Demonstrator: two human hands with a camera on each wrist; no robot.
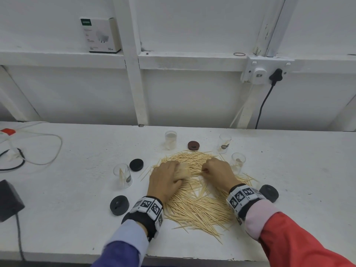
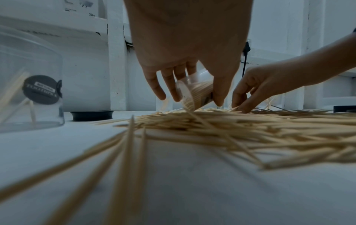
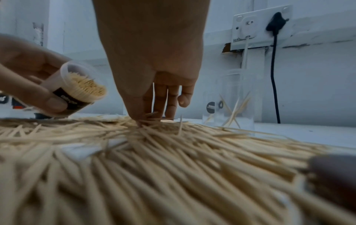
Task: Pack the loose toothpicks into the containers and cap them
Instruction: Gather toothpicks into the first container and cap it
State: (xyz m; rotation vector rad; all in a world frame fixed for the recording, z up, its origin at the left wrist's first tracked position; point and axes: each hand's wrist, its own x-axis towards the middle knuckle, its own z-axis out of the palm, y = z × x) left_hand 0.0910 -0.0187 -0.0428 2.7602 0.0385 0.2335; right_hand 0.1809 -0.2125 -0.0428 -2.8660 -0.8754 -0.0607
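Observation:
A wide pile of loose toothpicks (image 1: 200, 207) covers the middle of the white table (image 1: 77, 218). My left hand (image 1: 166, 177) grips a clear container (image 2: 198, 89) packed with toothpicks, tilted with its mouth towards the right hand, just above the pile. My right hand (image 3: 152, 118) reaches into the pile's far part and pinches a few toothpicks (image 1: 201, 172) between thumb and fingers. Several clear containers stand around, nearly empty: (image 1: 123, 175), (image 1: 170, 140), (image 1: 224, 143), (image 1: 238, 162). Black caps (image 1: 136, 164), (image 1: 119, 205), (image 1: 269, 193) and a brown cap (image 1: 193, 145) lie loose.
A black adapter (image 1: 8, 199) and looping cables (image 1: 48, 151) lie at the table's left. A white box (image 1: 100, 35) stands on the wall ledge. A wall socket (image 1: 265, 71) with a black plug and cable is at the back right. The table's front edge runs close below my wrists.

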